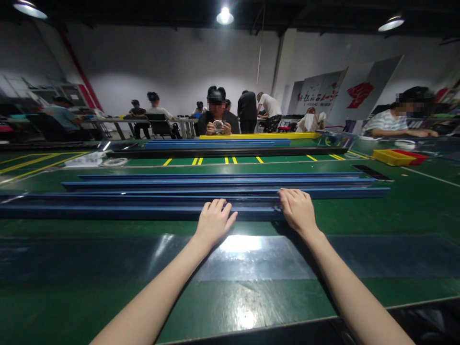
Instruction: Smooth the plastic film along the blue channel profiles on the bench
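Note:
A long blue plastic channel rail [108,206] lies across the green tabletop before me, running off to the left. My left hand [214,218] lies over its front edge, fingers stretched out and thumb apart. At the rail's right end is my right hand [297,208], with its fingers bent down over the end; the fingertips are partly hidden. Just behind lie more blue rails [345,192], parallel to the front one. Nearer to me, a clear plastic strip [258,258] stretches flat across the table beneath my forearms.
A dark phone-like slab [372,172] lies by the rails' right ends. Farther back are a black rail [230,152], a yellow rail [258,136] and a yellow tray [391,157]. Across the table, a person [218,112] holds a clear roll. Other people sit or stand farther off.

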`<state>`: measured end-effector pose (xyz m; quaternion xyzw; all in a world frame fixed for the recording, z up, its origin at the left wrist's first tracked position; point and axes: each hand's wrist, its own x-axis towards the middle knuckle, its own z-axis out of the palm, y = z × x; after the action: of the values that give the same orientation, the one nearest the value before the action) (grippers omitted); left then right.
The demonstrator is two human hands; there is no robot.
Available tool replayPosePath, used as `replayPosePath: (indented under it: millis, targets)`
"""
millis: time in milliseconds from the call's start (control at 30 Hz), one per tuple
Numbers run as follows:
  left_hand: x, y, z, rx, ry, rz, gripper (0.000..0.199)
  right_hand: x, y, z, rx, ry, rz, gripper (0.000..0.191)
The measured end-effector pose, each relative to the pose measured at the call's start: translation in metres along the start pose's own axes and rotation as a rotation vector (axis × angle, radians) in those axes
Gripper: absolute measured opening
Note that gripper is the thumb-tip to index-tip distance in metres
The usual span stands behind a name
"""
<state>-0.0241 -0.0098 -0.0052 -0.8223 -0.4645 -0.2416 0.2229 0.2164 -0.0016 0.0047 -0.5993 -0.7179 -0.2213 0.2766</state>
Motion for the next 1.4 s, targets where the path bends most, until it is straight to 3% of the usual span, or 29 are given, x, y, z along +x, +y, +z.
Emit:
replayPosePath:
  millis: [167,233,367,567,933,1200,1400]
  targets:
    - [-0.002,0.000,0.002,-0.031,-0.007,0.003,0.025,0.000,0.031,0.004,0.064,0.014,0.345,0.056]
    - [-0.003,0.001,0.002,-0.043,-0.007,0.004,0.026,-0.001,0.041,0.012,0.211,-0.017,0.520,0.060]
    - [-0.003,0.002,0.002,-0.073,-0.007,0.052,0.027,-0.003,0.057,0.035,0.577,-0.043,0.676,0.062]
    - [-0.002,0.008,0.001,-0.086,-0.033,0.157,0.032,-0.005,0.069,0.056,0.811,-0.081,0.764,0.058]
    - [0.009,0.029,0.005,-0.045,-0.067,0.235,0.033,-0.003,0.070,0.063,1.009,-0.096,0.900,0.044]
    - [0.026,0.048,0.014,-0.067,-0.063,0.269,0.031,-0.003,0.067,0.061,1.117,-0.114,0.954,0.043]
    - [0.035,0.059,0.018,-0.066,-0.026,0.290,0.024,-0.001,0.069,0.049,1.224,-0.193,0.900,0.034]
